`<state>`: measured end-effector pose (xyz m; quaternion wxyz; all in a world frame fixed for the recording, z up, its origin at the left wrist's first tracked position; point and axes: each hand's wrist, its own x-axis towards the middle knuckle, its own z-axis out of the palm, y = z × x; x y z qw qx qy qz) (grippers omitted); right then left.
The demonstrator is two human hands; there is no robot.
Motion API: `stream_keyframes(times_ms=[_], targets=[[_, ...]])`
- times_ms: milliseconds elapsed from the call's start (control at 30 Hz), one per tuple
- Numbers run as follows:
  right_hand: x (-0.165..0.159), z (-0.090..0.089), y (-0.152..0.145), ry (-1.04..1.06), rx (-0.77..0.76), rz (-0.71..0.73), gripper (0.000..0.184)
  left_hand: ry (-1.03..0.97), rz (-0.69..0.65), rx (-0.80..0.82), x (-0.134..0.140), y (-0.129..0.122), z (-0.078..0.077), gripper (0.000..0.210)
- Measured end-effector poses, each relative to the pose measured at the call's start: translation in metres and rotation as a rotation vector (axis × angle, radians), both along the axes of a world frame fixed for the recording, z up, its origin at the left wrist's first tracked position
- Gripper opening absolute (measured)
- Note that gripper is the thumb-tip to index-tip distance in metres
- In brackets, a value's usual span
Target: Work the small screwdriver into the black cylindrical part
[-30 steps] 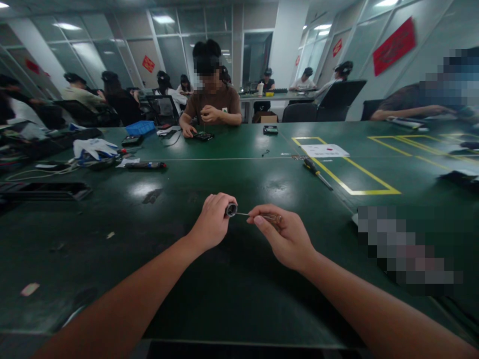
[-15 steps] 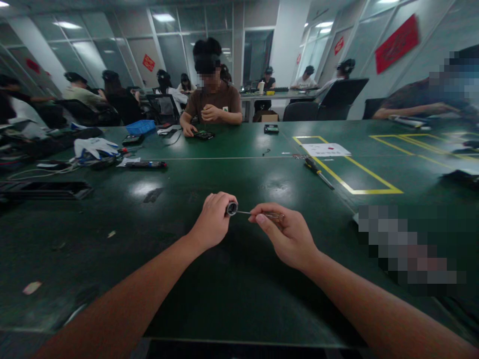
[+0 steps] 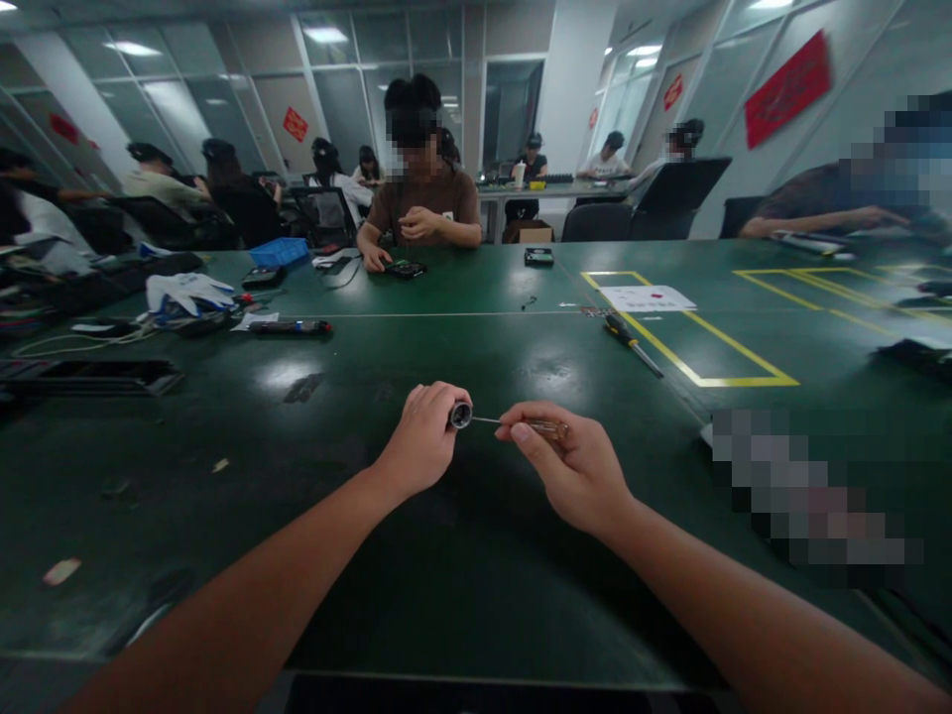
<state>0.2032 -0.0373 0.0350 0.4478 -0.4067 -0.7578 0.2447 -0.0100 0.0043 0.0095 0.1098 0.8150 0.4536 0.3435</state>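
Observation:
In the head view, my left hand (image 3: 422, 436) is wrapped round a small dark cylindrical part (image 3: 462, 415), its round hollow end turned toward me. Most of that part is covered by my fingers. My right hand (image 3: 569, 461) grips the clear amber handle of a thin screwdriver (image 3: 548, 428). Its slim metal shaft points left, and the tip is at the side of the cylinder; whether it sits inside the part I cannot tell. Both hands are above the green table (image 3: 416, 605).
A black-and-yellow screwdriver (image 3: 631, 342) lies beyond my right hand, beside a paper sheet (image 3: 647, 298) and yellow tape. A black pen-like tool (image 3: 290, 327), white gloves (image 3: 189, 295) and a blue bin (image 3: 278, 252) are at the left. A co-worker (image 3: 423, 203) sits opposite.
The screwdriver and my right hand have shifted very slightly; my left hand keeps its hold on the cylindrical part.

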Motion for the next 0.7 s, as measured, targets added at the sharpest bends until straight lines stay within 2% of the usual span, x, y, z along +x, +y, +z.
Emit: stream_keyframes(times_ms=[367,700], targets=[[-0.0007,0.0013,0.0001,-0.024,0.0,0.028,0.017,0.0,-0.001,-0.014,-0.0002,-0.0001,-0.0016,0.023],[-0.0011,-0.0005,-0.0012,0.039,0.023,-0.013,0.018,0.013,-0.009,0.007,-0.0005,0.0011,-0.0018,0.024]])
